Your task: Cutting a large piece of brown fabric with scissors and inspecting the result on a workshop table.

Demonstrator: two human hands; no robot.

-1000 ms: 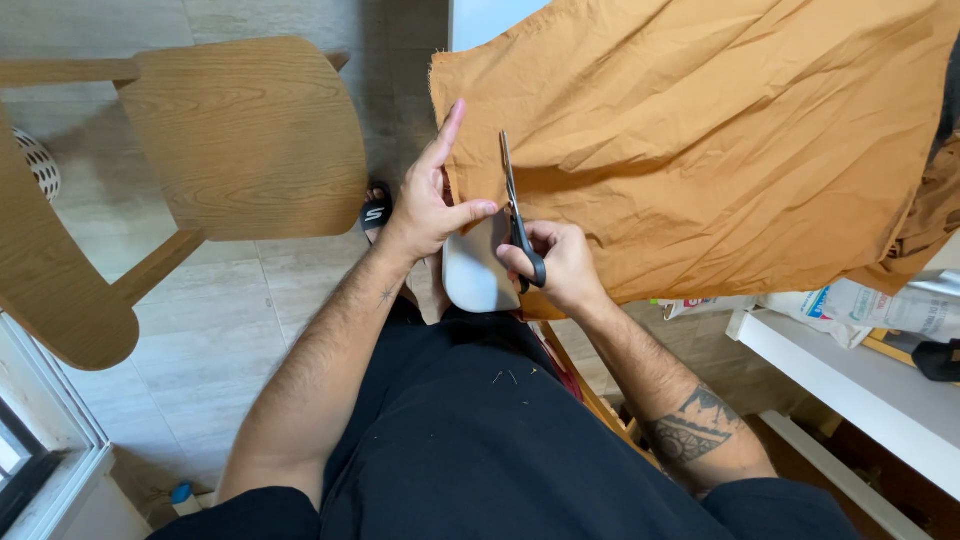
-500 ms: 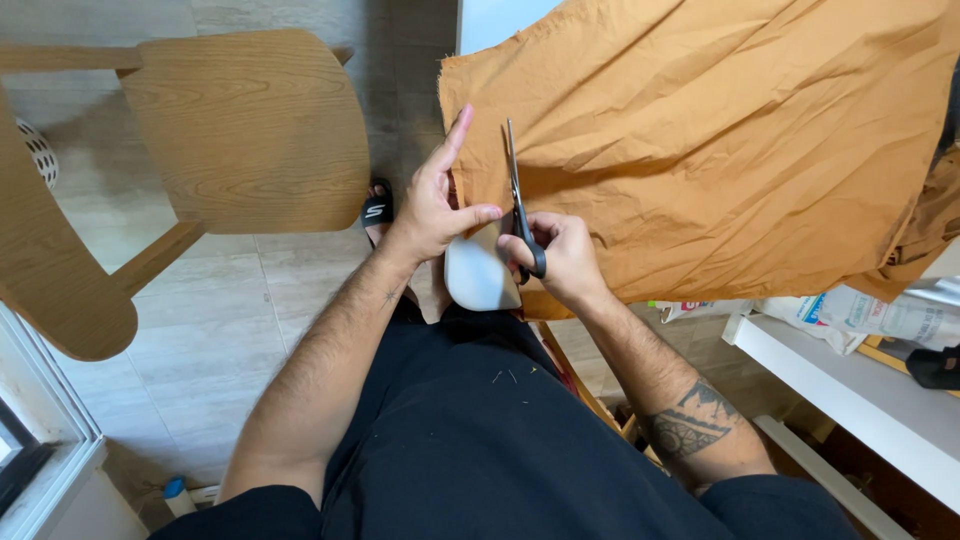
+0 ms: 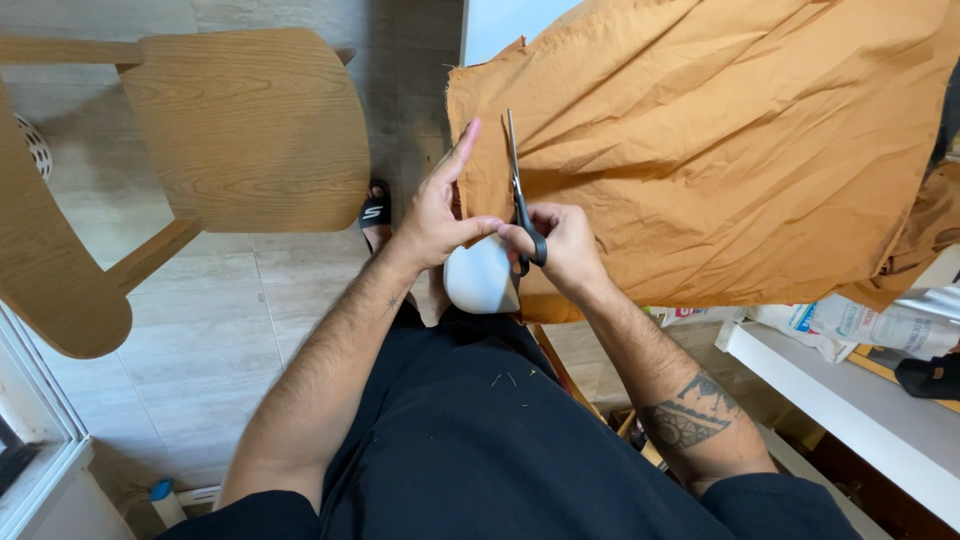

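A large sheet of orange-brown fabric (image 3: 720, 150) lies spread over a white table whose rounded corner (image 3: 480, 280) pokes out below it. My right hand (image 3: 565, 245) grips black-handled scissors (image 3: 520, 195), blades pointing away from me along the fabric's left strip. My left hand (image 3: 435, 215) rests on that left edge of the cloth, fingers stretched forward, thumb touching the fingers of my right hand beside the scissor handles. The blades look nearly closed inside the cloth.
A wooden chair (image 3: 240, 130) stands to the left on pale floor tiles. A black sandal (image 3: 375, 212) shows beneath the table edge. A white shelf (image 3: 850, 400) with plastic packets (image 3: 850, 325) sits at the lower right. A window frame (image 3: 30, 440) is at the lower left.
The view has shifted slightly. Both hands and the scissors stay at the same spot on the fabric's left edge, with only small movement.
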